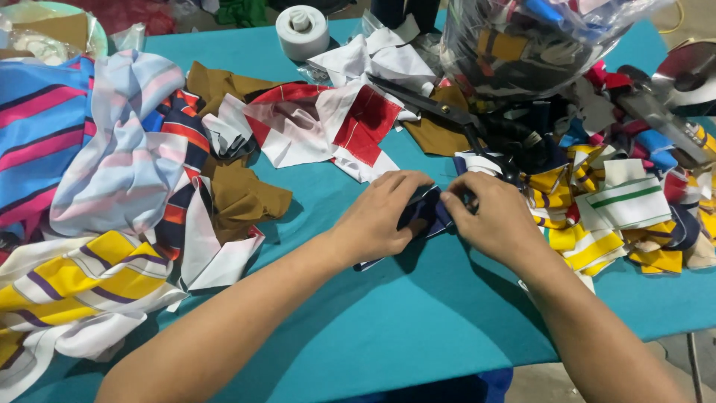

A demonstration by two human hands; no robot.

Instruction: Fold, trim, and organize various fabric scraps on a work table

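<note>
Worktop (418,328): teal cloth cover, strewn with fabric offcuts on three sides; the near centre is bare.

Left hand (380,216): palm down, fingers curled and closed onto a small dark navy fabric piece (425,213), pinning its left part flat against the worktop.

Right hand (496,220): thumb and forefinger pinched on the right edge of the same navy piece; remaining fingers curled under. The hands are almost touching, with the piece between them.

Dark navy fabric piece: small, folded or layered, showing a paler stripe at one edge; lies on the worktop at centre, mostly hidden under the hands.

Black scissors (455,116): lying just beyond the hands, blades pointing up-left, handles near the right hand.

Red and white offcuts (335,123): heap behind the left hand.

Brown scraps (242,198): well left of the hands.

Striped cloth pile (82,149): blue, pink, yellow and white, far left.

Yellow and white striped pieces (597,224): stack just right of the right hand.

Clear plastic bag of scraps (537,41): top right.

White roll (302,30): top centre.

Step in hand, as judged: aligning or folding the navy piece, edges being matched. The next move likely calls for a steady two-handed hold while the edges are squared; the scissors sit within easy reach.
</note>
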